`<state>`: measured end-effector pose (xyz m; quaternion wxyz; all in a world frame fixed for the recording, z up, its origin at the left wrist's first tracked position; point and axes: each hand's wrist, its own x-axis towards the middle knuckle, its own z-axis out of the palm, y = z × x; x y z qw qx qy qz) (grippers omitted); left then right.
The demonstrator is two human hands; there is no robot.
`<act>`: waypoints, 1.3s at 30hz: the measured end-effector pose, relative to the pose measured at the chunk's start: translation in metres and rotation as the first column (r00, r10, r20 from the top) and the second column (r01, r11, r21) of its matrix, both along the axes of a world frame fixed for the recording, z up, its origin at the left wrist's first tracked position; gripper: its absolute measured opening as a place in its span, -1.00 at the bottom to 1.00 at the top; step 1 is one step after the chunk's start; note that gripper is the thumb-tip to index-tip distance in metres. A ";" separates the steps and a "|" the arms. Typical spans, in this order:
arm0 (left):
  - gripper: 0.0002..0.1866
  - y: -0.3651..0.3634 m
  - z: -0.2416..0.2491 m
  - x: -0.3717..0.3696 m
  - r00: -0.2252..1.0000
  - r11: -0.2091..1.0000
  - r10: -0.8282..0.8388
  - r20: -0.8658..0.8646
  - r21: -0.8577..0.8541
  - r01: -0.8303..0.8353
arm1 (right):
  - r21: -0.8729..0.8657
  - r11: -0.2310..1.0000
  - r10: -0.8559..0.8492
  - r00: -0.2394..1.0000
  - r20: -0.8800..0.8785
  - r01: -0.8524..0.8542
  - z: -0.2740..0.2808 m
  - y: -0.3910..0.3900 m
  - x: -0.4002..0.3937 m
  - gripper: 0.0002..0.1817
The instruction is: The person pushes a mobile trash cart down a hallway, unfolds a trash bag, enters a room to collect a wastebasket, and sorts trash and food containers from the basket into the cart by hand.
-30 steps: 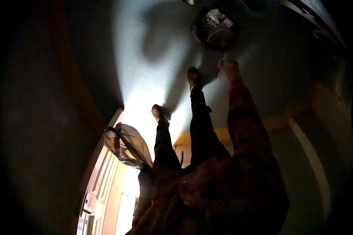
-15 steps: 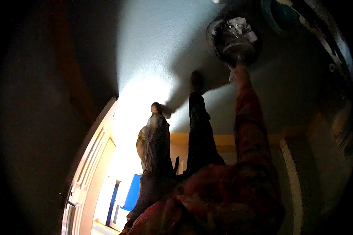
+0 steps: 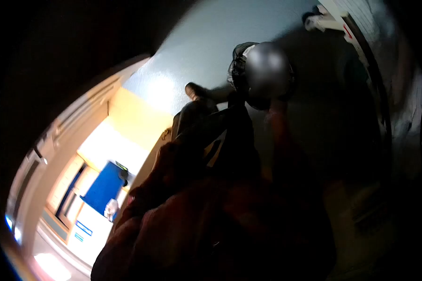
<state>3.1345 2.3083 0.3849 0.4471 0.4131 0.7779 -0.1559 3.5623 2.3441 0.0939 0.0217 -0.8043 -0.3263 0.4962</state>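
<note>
A round dark bin [image 3: 238, 72] with a black liner stands out against the floor at the upper middle. Pale contents show inside it, and a grey blur covers much of its opening. My right hand [image 3: 277, 107] is at the bin's near rim, closed on it as far as the dim light shows; its fingertips are hidden. My left sleeve [image 3: 143, 189] runs up beside my thigh. Shadow and dark clothing hide the fingers of my left hand, so its hold is unclear.
My foot [image 3: 194, 91] is on the grey-blue floor [image 3: 192, 51], left of the bin. A door [image 3: 61, 126] with a handle stands at the left, with a blue panel [image 3: 101, 187] in the bright room beyond. White and dark items [image 3: 323, 21] lie at the upper right.
The view has turned, showing more of the doorway. The bin with my right hand at it is now lower in view and closer to my legs. The translucent material by my left thigh no longer shows clearly.
</note>
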 end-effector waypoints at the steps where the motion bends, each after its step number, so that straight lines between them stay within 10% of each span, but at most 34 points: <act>1: -0.74 -0.006 -0.006 -0.008 1.000 0.999 -0.019 -0.018 0.039 0.020 | -0.071 0.973 0.218 0.976 -0.021 -0.219 -0.007 -0.006 -0.007 -0.61; 2: -0.74 -0.010 -0.012 -0.017 0.999 0.996 -0.034 -0.033 0.080 0.036 | -0.119 0.834 0.539 0.842 -0.032 -0.538 -0.016 -0.007 -0.018 -0.61; 3: -0.73 -0.016 -0.019 -0.026 0.998 0.989 -0.039 -0.054 0.137 0.047 | -0.194 0.453 0.891 0.433 0.139 -0.870 -0.011 0.000 -0.035 -0.62; 4: -0.73 -0.023 -0.024 -0.032 0.997 0.980 -0.031 -0.071 0.194 0.044 | -0.188 0.418 0.906 0.392 0.160 -0.889 0.000 0.002 -0.040 -0.62; 6: -0.64 -0.045 -0.034 -0.047 0.996 0.929 0.017 -0.090 0.371 0.017 | -0.045 0.855 0.516 0.856 -0.023 -0.517 0.038 0.026 -0.057 -0.58; 10: -0.32 -0.027 0.044 -0.045 0.945 0.888 0.282 0.164 0.328 -0.322 | 0.056 0.998 0.011 0.977 -0.212 0.001 0.257 0.094 -0.163 -0.47; 15: -0.44 0.001 0.053 0.042 0.315 0.404 0.650 0.691 0.036 -0.914 | 0.077 0.852 0.524 0.837 -0.161 -0.518 0.184 0.139 -0.126 -0.52; 19: -0.45 0.007 0.083 0.098 0.154 0.202 0.696 0.702 0.015 -0.979 | 0.228 0.614 0.789 0.574 -0.222 -0.756 0.283 0.178 -0.147 -0.70; 21: -0.42 0.017 0.083 0.132 -0.179 -0.085 0.685 0.706 -0.166 -0.982 | 0.030 0.771 0.608 0.721 -0.332 -0.636 0.331 0.204 -0.167 -0.72; 29: -0.42 0.055 0.056 0.195 -0.457 -0.399 0.528 0.716 -0.266 -0.877 | -0.009 0.649 0.697 0.600 -0.392 -0.761 0.355 0.239 -0.172 -0.71; 33: -0.48 0.050 0.052 0.176 -0.254 -0.229 0.729 0.636 -0.123 -0.966 | -0.006 0.738 0.632 0.694 -0.346 -0.675 0.354 0.226 -0.170 -0.76; 36: -0.58 0.046 0.036 0.180 -0.270 -0.222 0.791 0.549 -0.154 -0.963 | 0.208 0.448 0.867 0.367 -0.336 -0.869 0.283 0.233 -0.136 -0.78; 39: -0.65 0.060 0.059 0.172 -0.287 -0.248 0.779 0.558 -0.146 -0.958 | 0.193 0.286 0.953 0.258 -0.157 -0.939 0.334 0.236 -0.159 -0.69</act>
